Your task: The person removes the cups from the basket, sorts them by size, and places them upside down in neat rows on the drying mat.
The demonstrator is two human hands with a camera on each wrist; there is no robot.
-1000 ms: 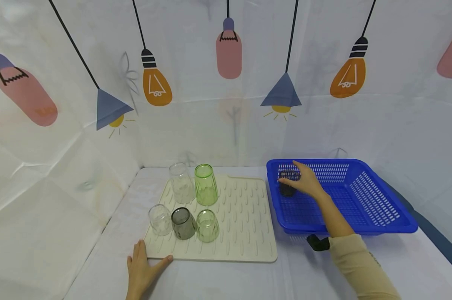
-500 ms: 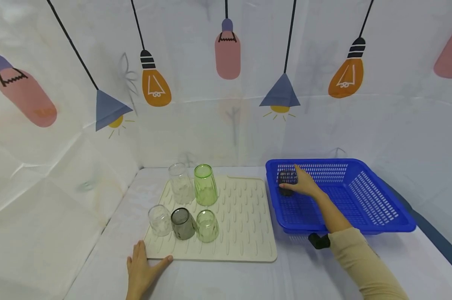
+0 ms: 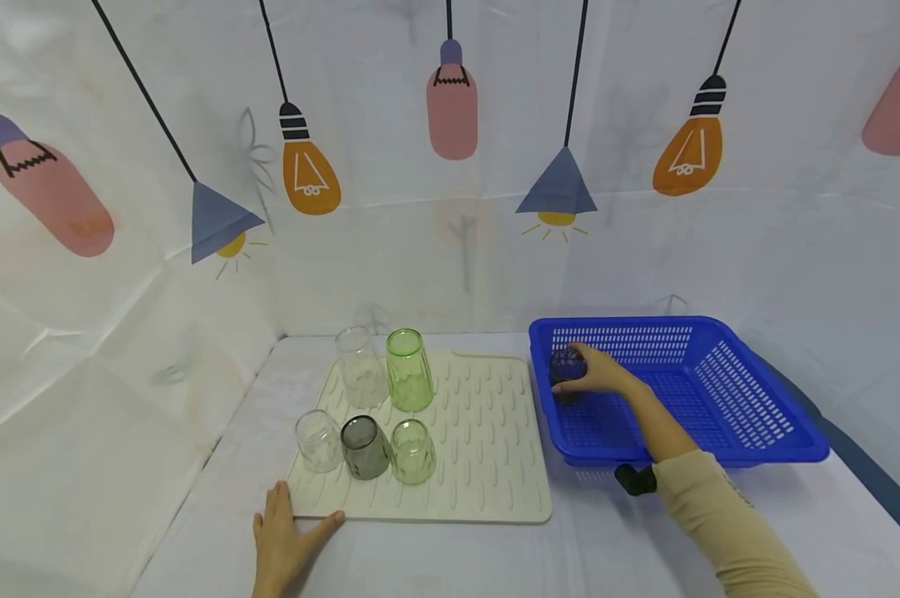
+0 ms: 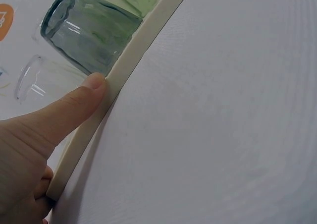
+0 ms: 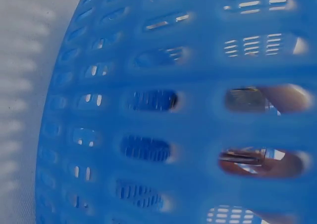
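Observation:
In the head view my right hand (image 3: 598,372) reaches into the blue basket (image 3: 689,455), thumb and fingers around a dark drinking glass (image 3: 567,364) at its left end. Through the basket's slots, the right wrist view gives only slivers of that hand and glass. My left hand (image 3: 280,536) lies spread at the front left corner of the cream drying mat (image 3: 487,448). Its thumb (image 4: 74,105) touches the mat's edge in the left wrist view. Just behind the thumb stands a grey glass (image 3: 365,447), between a short clear glass (image 3: 319,442) and a short pale green glass (image 3: 413,451).
A tall clear glass (image 3: 362,367) and a tall green glass (image 3: 409,370) stand at the mat's back left. The basket's left wall rises beside the mat's right edge. A patterned white sheet (image 3: 390,266) hangs behind the table.
My right hand has lowered a little and its fingers have closed around the dark glass, which has shifted slightly left. My left hand keeps its place on the mat.

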